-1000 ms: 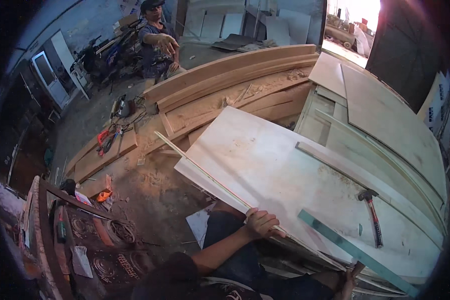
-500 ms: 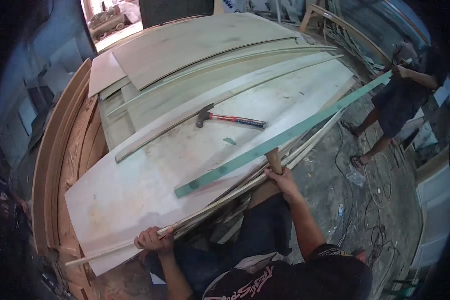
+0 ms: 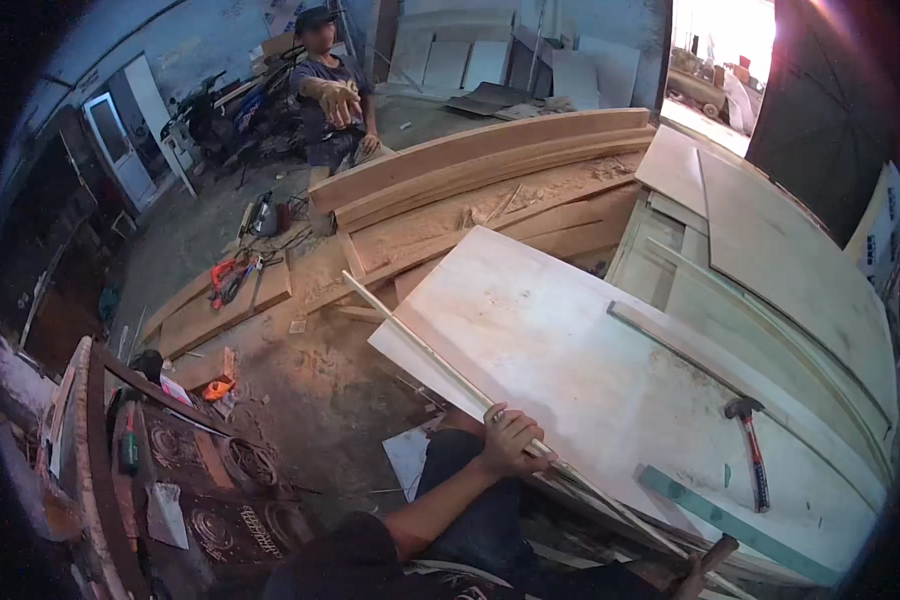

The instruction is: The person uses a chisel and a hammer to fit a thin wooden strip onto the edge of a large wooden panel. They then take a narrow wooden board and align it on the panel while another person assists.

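Observation:
My left hand (image 3: 517, 440) is wrapped round a thin pale wooden strip (image 3: 410, 335), which runs slantwise along the near edge of a large white board (image 3: 560, 350). At the lower edge, my right hand (image 3: 688, 582) is partly cut off. Its fingers close on a short wooden handle (image 3: 720, 551) that sticks up; the other end is hidden. Just beyond it, a green-faced strip (image 3: 715, 512) lies across the board. A claw hammer (image 3: 752, 455) with a red and dark grip rests on the board to the right.
Curved wooden beams (image 3: 490, 150) stand behind the board, with a person (image 3: 332, 110) in a cap beyond, one arm stretched out. Orange-red tools (image 3: 225, 285) lie on planks at the left. A carved dark wooden panel (image 3: 220, 480) stands near left. Plywood sheets (image 3: 790, 240) fill the right.
The view has swung left, bringing in the carved panel and the person in the cap; the co-worker holding the green strip is out of view. Both hands keep their grips.

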`<state>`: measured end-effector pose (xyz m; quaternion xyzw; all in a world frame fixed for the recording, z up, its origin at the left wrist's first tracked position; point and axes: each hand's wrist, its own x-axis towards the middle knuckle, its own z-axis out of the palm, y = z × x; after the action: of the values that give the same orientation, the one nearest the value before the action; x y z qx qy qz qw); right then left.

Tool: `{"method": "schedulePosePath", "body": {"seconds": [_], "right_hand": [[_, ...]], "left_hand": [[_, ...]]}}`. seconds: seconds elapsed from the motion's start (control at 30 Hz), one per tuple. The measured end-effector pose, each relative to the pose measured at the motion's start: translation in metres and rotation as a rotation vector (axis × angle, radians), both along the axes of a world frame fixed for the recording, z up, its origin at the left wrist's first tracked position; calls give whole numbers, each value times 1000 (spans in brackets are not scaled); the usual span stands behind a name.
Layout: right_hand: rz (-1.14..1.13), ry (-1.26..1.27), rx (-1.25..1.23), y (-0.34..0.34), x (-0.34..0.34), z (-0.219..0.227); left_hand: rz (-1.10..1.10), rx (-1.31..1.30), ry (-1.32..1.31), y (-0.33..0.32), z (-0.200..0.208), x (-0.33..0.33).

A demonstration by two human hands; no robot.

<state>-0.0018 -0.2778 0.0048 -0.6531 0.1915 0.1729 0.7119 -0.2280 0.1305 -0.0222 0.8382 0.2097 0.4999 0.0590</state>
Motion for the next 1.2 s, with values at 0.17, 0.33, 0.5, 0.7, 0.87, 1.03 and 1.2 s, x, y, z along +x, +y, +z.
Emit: {"method": "schedulePosePath", "body": {"seconds": [0.17, 0.33, 0.5, 0.7, 0.87, 1.03, 1.2], "right_hand": [[181, -18, -143, 3, 19, -14], [291, -25, -224, -3, 28, -24], [329, -37, -240, -16, 22, -26], [176, -46, 111, 11, -10, 7], [70, 20, 162, 83, -34, 59], [92, 203, 244, 62, -37, 64], [177, 101, 320, 76, -49, 130]], "left_hand": [[16, -68, 15, 4, -8, 12], [75, -100, -3, 2, -15, 8], [-5, -129, 160, 7, 12, -2], [-108, -44, 213, 41, 32, 10], [-136, -42, 110, 69, 68, -4], [-47, -18, 249, 61, 46, 7], [-86, -77, 191, 67, 13, -6]]}}
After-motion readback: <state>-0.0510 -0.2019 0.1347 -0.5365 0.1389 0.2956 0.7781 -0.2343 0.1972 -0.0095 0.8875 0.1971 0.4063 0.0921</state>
